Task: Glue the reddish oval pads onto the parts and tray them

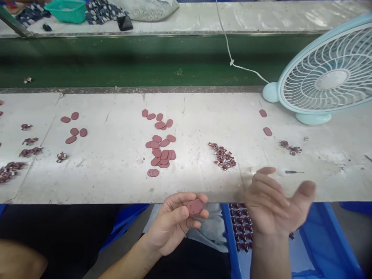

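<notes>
My left hand point(174, 221) holds a reddish-brown oval disc point(195, 207) between thumb and fingers, just below the table's front edge. Small holes show in the disc's face. To the right, my right hand point(276, 201) is raised over the table's edge, fingers apart and a little blurred, with nothing seen in it. Beyond my hands, a pile of small brown figures point(223, 157) lies on the white table point(197, 116). Many matching oval discs point(156, 152) lie left of that pile, some overlapping. A thin dark tool point(294, 171) rests just beyond my right hand.
A light blue fan point(331, 79) stands at the back right, its white cable running up. Below the edge, a blue crate point(328, 232) holds rows of brown figures. More discs and figures lie at the left. A person's arm point(21, 259) shows at the lower left.
</notes>
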`<act>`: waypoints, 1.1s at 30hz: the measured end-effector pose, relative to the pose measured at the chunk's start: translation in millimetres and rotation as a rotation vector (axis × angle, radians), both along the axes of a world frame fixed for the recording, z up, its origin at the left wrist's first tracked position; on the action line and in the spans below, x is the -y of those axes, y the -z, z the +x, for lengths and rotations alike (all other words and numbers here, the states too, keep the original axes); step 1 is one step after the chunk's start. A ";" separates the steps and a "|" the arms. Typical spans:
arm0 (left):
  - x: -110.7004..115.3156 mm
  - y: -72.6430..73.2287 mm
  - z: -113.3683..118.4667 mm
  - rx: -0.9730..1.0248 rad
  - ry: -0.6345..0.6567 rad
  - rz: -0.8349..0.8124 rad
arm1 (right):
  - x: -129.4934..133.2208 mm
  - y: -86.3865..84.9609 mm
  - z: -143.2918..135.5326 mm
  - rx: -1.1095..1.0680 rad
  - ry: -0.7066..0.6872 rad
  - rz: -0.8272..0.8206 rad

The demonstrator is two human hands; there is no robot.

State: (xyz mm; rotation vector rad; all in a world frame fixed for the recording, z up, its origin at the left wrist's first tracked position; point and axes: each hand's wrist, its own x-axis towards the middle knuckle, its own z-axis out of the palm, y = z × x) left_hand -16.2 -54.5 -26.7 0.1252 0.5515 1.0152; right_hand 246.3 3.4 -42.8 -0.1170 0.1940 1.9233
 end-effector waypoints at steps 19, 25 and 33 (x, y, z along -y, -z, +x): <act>1.0 -1.2 -10.0 -0.232 -0.076 -0.049 | 4.9 -26.0 -46.8 2.416 -0.052 0.495; 1.1 -1.8 -3.0 -0.276 -0.062 0.004 | 48.4 -52.7 -75.3 1.630 -0.092 0.401; -0.6 -6.1 1.9 -0.281 -0.070 0.070 | 46.0 -62.8 -99.5 1.701 -0.134 0.548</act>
